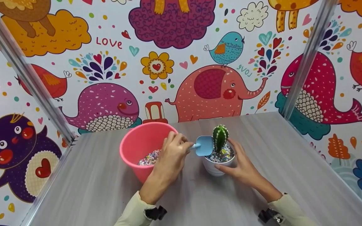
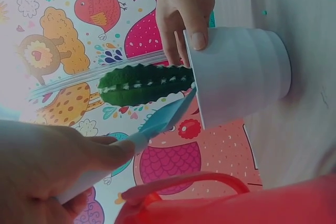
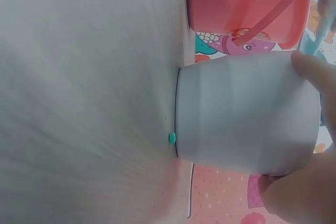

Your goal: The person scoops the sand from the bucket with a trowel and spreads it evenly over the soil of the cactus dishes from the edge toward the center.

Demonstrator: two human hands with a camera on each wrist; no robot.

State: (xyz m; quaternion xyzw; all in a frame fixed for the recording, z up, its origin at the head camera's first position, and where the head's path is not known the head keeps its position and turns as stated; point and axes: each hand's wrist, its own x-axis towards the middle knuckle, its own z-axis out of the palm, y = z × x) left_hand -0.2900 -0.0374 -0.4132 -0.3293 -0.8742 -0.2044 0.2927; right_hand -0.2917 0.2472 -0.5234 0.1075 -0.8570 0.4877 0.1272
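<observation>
My left hand (image 1: pixel 172 153) grips the handle of a light blue toy shovel (image 1: pixel 205 146), whose blade is over the rim of a white pot (image 1: pixel 216 169), beside the cactus. The green cactus (image 1: pixel 220 137) stands upright among multicoloured pebbles (image 1: pixel 226 154) in that pot. On the pot's right side, my right hand (image 1: pixel 244 164) holds the rim between thumb and fingers. In the left wrist view the shovel blade (image 2: pixel 168 115) touches or nearly touches the rim. A pink bucket (image 1: pixel 130 146) with more small pebbles (image 1: pixel 149 158) inside stands left of the pot, partly hidden by my left hand.
Both pot and bucket stand on a grey wood-grain table (image 1: pixel 96 175). One small green pebble (image 3: pixel 172 138) lies by the pot's base. Behind the table rises a wall (image 1: pixel 165 34) with cartoon animals, framed by metal posts (image 1: pixel 306 59).
</observation>
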